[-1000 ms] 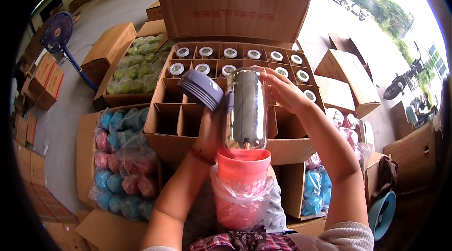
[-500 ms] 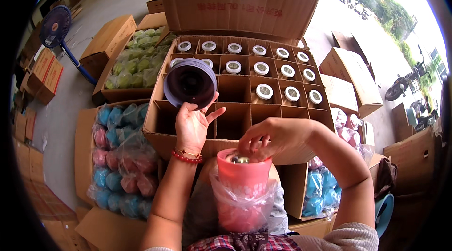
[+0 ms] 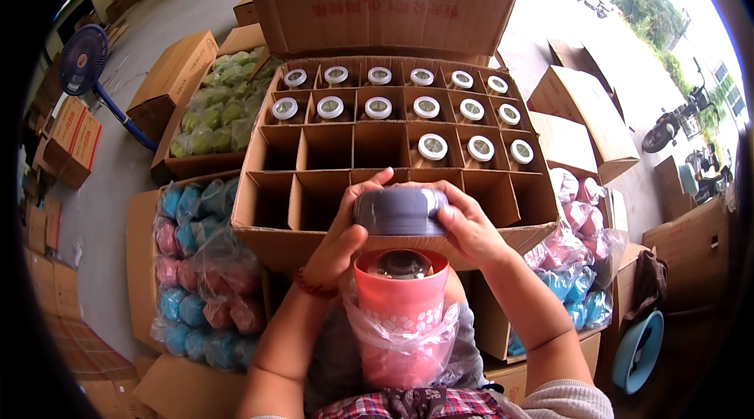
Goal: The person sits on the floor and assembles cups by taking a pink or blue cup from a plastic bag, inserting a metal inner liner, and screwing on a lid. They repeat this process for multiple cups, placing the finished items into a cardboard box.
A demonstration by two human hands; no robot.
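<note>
Grey lid (image 3: 400, 210), round and domed, sits just above the open mouth of a pink cup-shaped shell (image 3: 400, 293), held there between both hands. Left hand (image 3: 345, 234) cups the lid's left side with the fingers curled over its top edge; right hand (image 3: 463, 223) grips the right side, thumb toward the person and fingers wrapped over the far rim. Inside the pink shell a shiny metal liner (image 3: 399, 263) shows, directly below the lid. A clear plastic bag (image 3: 400, 340) is gathered around the lower half of the shell.

Beyond the lid stands a large open cardboard carton (image 3: 377, 7) split by card dividers into cells; the cells far from the lid hold silver-topped flasks (image 3: 377, 107), while those next to the lid are vacant. Left of the lid lie bagged pink and blue shells (image 3: 196, 278), with green ones (image 3: 212, 109) further off. Right of the lid, more bagged shells (image 3: 569, 246) and several open cartons (image 3: 585, 117).
</note>
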